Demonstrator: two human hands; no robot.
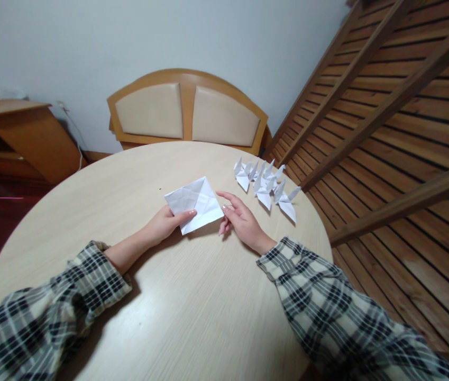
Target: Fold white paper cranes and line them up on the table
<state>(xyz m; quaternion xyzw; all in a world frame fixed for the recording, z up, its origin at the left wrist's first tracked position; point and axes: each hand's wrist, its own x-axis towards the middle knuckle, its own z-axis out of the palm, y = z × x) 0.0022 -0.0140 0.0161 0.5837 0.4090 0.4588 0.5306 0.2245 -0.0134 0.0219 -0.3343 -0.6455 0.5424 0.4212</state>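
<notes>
A folded sheet of white paper (204,203), creased along several lines, is held up just over the table. My left hand (164,222) is closed on its left part, thumb on top and the other fingers hidden beneath. At the paper's right corner, my right hand (240,218) pinches the tip between thumb and a finger, while its index finger stretches out above. Several white paper cranes (264,193) stand grouped on the table, beyond and to the right of my right hand.
The round, pale wooden table (192,296) lies under both hands. Behind it is a wooden headboard (186,100) with cream panels against the wall. A slatted wooden partition (399,143) rises along the right edge. At far left is a wooden desk (21,132).
</notes>
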